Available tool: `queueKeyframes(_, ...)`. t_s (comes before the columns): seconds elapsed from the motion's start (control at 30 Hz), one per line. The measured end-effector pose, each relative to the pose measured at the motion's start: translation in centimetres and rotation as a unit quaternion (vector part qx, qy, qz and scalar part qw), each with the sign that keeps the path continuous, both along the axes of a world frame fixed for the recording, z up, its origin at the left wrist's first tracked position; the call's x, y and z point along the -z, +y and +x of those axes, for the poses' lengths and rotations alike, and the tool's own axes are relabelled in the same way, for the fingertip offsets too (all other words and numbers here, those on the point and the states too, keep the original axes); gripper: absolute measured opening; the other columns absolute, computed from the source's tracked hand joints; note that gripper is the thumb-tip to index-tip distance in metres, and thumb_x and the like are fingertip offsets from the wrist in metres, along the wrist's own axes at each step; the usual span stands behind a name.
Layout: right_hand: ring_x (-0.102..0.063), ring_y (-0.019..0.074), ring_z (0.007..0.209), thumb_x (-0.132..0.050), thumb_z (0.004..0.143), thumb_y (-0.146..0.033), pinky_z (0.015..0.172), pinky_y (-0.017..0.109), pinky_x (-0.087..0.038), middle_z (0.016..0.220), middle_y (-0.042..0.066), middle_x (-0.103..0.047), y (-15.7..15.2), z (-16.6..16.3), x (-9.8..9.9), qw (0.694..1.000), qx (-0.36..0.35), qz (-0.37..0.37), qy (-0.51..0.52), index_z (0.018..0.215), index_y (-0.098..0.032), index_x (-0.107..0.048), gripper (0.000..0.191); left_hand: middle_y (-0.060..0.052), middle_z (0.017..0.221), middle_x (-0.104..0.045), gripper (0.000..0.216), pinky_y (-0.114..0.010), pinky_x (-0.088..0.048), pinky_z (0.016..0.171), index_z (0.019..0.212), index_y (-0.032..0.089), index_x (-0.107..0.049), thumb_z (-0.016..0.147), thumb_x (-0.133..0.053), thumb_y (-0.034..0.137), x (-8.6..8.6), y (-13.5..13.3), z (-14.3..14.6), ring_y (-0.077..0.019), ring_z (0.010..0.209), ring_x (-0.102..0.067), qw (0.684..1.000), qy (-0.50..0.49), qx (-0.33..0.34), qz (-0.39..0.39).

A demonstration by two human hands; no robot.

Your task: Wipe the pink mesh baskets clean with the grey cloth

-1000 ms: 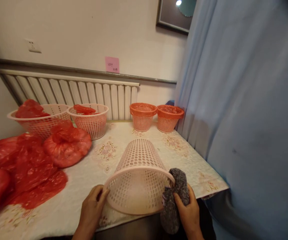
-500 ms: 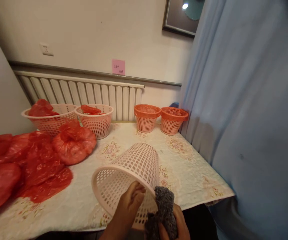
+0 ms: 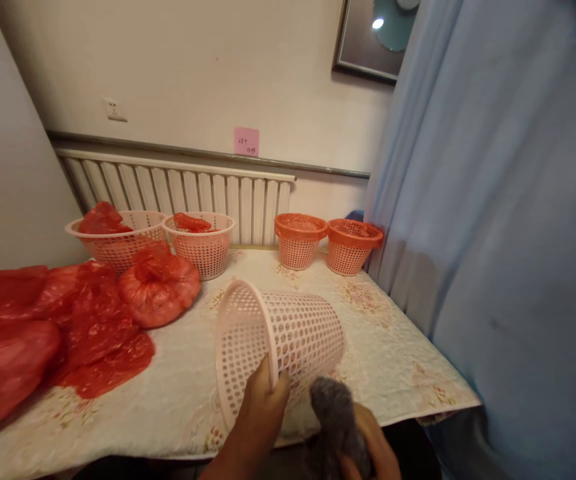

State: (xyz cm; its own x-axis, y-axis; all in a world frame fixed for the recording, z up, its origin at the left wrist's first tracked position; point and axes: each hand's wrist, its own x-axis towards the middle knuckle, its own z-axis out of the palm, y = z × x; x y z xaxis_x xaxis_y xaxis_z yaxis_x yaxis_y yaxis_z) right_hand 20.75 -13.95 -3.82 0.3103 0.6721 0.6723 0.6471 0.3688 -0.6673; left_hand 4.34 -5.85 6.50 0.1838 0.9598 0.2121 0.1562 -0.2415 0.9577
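Observation:
A pink perforated plastic basket (image 3: 305, 330) lies tipped on its side over the table, its mouth facing left. My left hand (image 3: 263, 407) grips the near part of its rim, thumb outside and fingers inside. In my right hand (image 3: 371, 443) is a dark grey cloth (image 3: 335, 417), bunched up and a little blurred. The cloth is just right of the basket and apart from its wall.
Two pink baskets (image 3: 203, 257) holding red plastic stand at the back left. Red plastic bags (image 3: 163, 290) cover the left side of the table. Two baskets lined with red bags (image 3: 298, 250) are at the back, near a blue curtain (image 3: 508, 200).
The basket has turned so its mouth faces more to the left. My left hand has moved from inside the basket to its rim. The cloth has come away from the rim.

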Motion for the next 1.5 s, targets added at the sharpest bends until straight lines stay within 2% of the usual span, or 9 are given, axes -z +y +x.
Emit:
queueKeyframes(0.17, -0.057, 0.0280, 0.105, -0.059, 0.077, -0.043, 0.093, 0.041, -0.045, 0.112, 0.009, -0.062, 2.6, 4.0, -3.6, 0.987, 0.150, -0.040, 0.034, 0.114, -0.018, -0.058, 0.044, -0.007, 0.087, -0.069, 0.025, -0.033, -0.050, 0.076, 0.098, 0.014, -0.061, 0.082, -0.045, 0.025, 0.6, 0.4, -0.8, -0.0232, 0.084, -0.062, 1.000, -0.008, 0.019, -0.005)
queueKeyframes(0.27, -0.053, 0.0280, 0.113, -0.055, 0.079, -0.047, 0.099, 0.042, -0.039, 0.123, 0.011, -0.057, 4.7, 4.8, -5.2, 0.982, 0.177, -0.049, 0.033, 0.124, -0.015, -0.052, 0.055, -0.006, 0.091, -0.069, 0.025, -0.032, -0.048, 0.079, 0.100, 0.015, -0.061, 0.084, -0.045, 0.024, 1.5, 0.7, -0.7, -0.0214, 0.083, -0.062, 0.998, -0.006, 0.059, -0.009)
queueKeyframes(0.47, -0.048, 0.0260, 0.117, -0.051, 0.083, -0.038, 0.101, 0.044, -0.037, 0.126, 0.011, -0.054, 7.6, 4.2, -5.4, 0.989, 0.131, -0.042, -0.056, 0.129, -0.016, -0.048, 0.051, -0.006, 0.084, -0.069, 0.027, -0.031, -0.048, 0.076, 0.095, 0.012, -0.063, 0.087, -0.044, 0.029, 3.6, 1.3, -1.0, -0.0218, 0.083, -0.062, 0.992, 0.009, 0.113, -0.055)
queueKeyframes(0.63, -0.048, 0.0246, 0.114, -0.049, 0.085, -0.028, 0.099, 0.046, -0.038, 0.122, 0.008, -0.056, 8.6, 2.4, -5.8, 0.988, 0.082, -0.008, -0.130, 0.126, -0.020, -0.050, 0.042, -0.007, 0.086, -0.070, 0.029, -0.032, -0.047, 0.080, 0.096, 0.012, -0.064, 0.088, -0.044, 0.030, 4.1, 1.4, -1.1, -0.0228, 0.085, -0.062, 0.994, 0.027, 0.098, -0.035)
queueKeyframes(0.9, -0.045, 0.0241, 0.116, -0.047, 0.083, -0.014, 0.098, 0.046, -0.038, 0.126, 0.009, -0.051, 8.7, -3.5, -8.7, 0.984, -0.032, 0.001, -0.174, 0.129, -0.023, -0.048, 0.046, -0.010, 0.119, -0.064, 0.037, -0.035, -0.040, 0.099, 0.120, 0.013, -0.055, 0.091, -0.041, 0.030, 4.0, 1.5, -1.4, -0.0249, 0.112, -0.056, 0.992, -0.002, 0.125, 0.008)
queueKeyframes(1.0, -0.044, 0.0252, 0.115, -0.046, 0.080, -0.010, 0.098, 0.048, -0.037, 0.127, 0.009, -0.048, 8.6, -5.2, -9.2, 0.979, -0.049, 0.006, -0.196, 0.129, -0.024, -0.048, 0.051, -0.010, 0.127, -0.060, 0.040, -0.035, -0.036, 0.104, 0.125, 0.013, -0.052, 0.091, -0.041, 0.030, 4.2, 1.3, -1.6, -0.0248, 0.119, -0.051, 0.992, -0.010, 0.124, 0.015)
queueKeyframes(1.1, -0.045, 0.0254, 0.112, -0.044, 0.078, -0.006, 0.095, 0.048, -0.039, 0.125, 0.010, -0.047, 9.1, -5.4, -9.0, 0.975, -0.043, 0.015, -0.220, 0.128, -0.025, -0.050, 0.054, -0.011, 0.126, -0.060, 0.040, -0.037, -0.036, 0.104, 0.123, 0.013, -0.053, 0.091, -0.041, 0.032, 4.6, 1.4, -1.5, -0.0253, 0.118, -0.052, 0.995, -0.002, 0.099, 0.012)
queueKeyframes(1.23, -0.045, 0.0248, 0.108, -0.043, 0.075, -0.003, 0.093, 0.045, -0.041, 0.122, 0.009, -0.048, 10.4, -2.9, -8.4, 0.966, -0.005, 0.008, -0.257, 0.119, -0.024, -0.058, 0.051, -0.011, 0.112, -0.068, 0.037, -0.037, -0.042, 0.096, 0.116, 0.013, -0.059, 0.090, -0.042, 0.033, 5.2, 1.3, -1.3, -0.0257, 0.104, -0.059, 0.996, 0.013, 0.087, -0.005)
queueKeyframes(1.5, -0.045, 0.0258, 0.109, -0.042, 0.078, -0.012, 0.096, 0.044, -0.040, 0.118, 0.010, -0.053, 12.2, 7.4, -5.2, 0.954, 0.168, -0.053, -0.242, 0.114, -0.018, -0.061, 0.041, -0.010, 0.096, -0.070, 0.034, -0.034, -0.045, 0.088, 0.109, 0.014, -0.063, 0.090, -0.041, 0.032, 5.3, 0.6, -1.5, -0.0236, 0.091, -0.062, 0.995, 0.045, 0.092, -0.014)
